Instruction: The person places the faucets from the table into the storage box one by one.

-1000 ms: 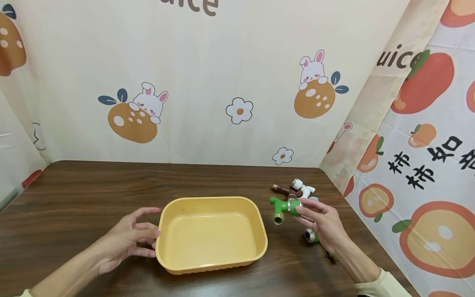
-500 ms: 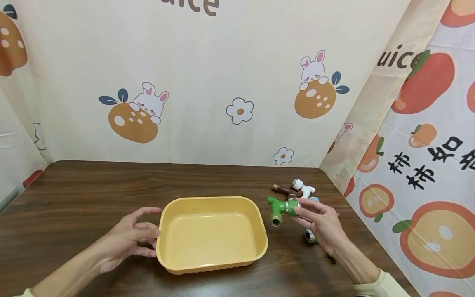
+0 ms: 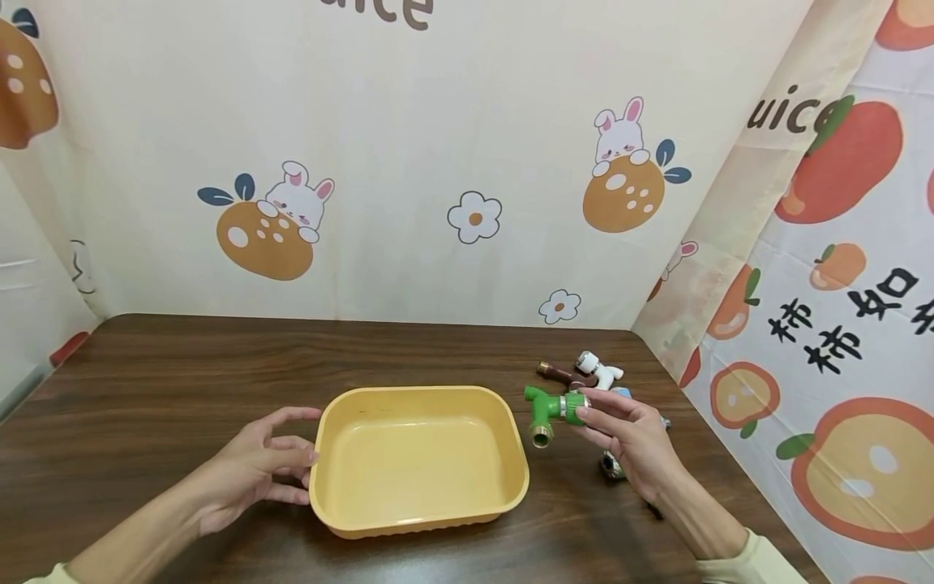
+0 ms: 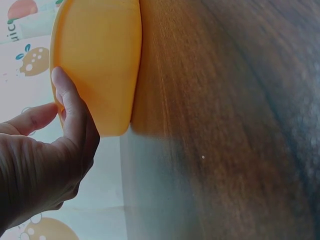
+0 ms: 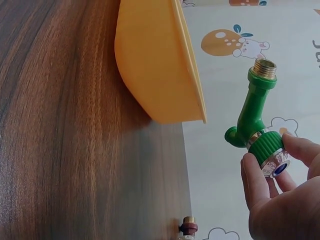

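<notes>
My right hand (image 3: 636,438) holds a green tap (image 3: 542,410) by its ribbed knob, fingers and thumb around the knob end. The tap is raised just right of the yellow basin (image 3: 416,529), its brass threaded end pointing toward me and down in the head view. In the right wrist view, the green tap (image 5: 252,110) shows a silver cap with a blue centre near the fingertips. My left hand (image 3: 251,470) touches the left side of the basin with loosely bent fingers. In the left wrist view, one finger lies on the outer wall of the basin (image 4: 102,65), thumb tip at its rim.
Behind my right hand lie a white tap (image 3: 601,373), a brown tap (image 3: 560,373) and a blue item (image 3: 622,392). A silver-ended piece (image 3: 611,465) is partly hidden under that hand. Patterned curtains (image 3: 394,162) stand at the back and sides of the wooden table (image 3: 219,357).
My right hand has shifted the green tap slightly left toward the basin, and its brass end has dipped a little. My left hand stays at the basin's side.
</notes>
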Action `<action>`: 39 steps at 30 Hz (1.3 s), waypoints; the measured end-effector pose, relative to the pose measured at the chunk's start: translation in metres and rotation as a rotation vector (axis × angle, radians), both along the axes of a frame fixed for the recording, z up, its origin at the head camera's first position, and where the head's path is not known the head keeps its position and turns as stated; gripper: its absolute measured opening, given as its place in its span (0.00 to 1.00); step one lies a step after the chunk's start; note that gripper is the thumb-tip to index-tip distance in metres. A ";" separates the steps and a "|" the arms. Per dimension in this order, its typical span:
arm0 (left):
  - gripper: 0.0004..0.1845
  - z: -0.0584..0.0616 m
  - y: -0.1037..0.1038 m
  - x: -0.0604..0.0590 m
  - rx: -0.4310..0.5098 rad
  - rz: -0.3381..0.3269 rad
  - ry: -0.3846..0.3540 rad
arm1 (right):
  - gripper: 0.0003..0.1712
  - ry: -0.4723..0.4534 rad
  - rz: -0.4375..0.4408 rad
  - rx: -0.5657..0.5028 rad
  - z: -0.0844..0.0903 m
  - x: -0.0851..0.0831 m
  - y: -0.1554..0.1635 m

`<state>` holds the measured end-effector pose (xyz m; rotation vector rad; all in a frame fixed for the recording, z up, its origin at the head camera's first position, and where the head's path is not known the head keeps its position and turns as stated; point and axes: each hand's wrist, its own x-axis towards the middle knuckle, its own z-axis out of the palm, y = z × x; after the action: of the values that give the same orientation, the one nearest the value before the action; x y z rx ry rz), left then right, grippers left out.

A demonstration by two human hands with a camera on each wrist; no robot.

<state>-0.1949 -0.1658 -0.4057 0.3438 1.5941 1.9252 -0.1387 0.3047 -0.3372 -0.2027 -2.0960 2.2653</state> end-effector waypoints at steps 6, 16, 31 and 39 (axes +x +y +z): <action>0.39 0.000 0.000 0.000 -0.004 -0.002 -0.003 | 0.16 0.002 0.008 -0.006 0.000 0.000 -0.004; 0.40 0.001 0.000 0.000 -0.010 -0.002 0.003 | 0.16 -0.001 0.022 0.003 -0.002 -0.002 -0.012; 0.38 -0.001 -0.001 -0.001 -0.012 -0.012 0.004 | 0.16 0.015 0.075 0.027 -0.005 -0.007 -0.020; 0.39 0.000 0.000 -0.001 -0.016 -0.011 0.006 | 0.16 0.019 0.089 0.046 -0.007 -0.009 -0.019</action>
<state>-0.1958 -0.1661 -0.4056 0.3515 1.6077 1.9044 -0.1472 0.2858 -0.3445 -0.0871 -2.1871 2.2550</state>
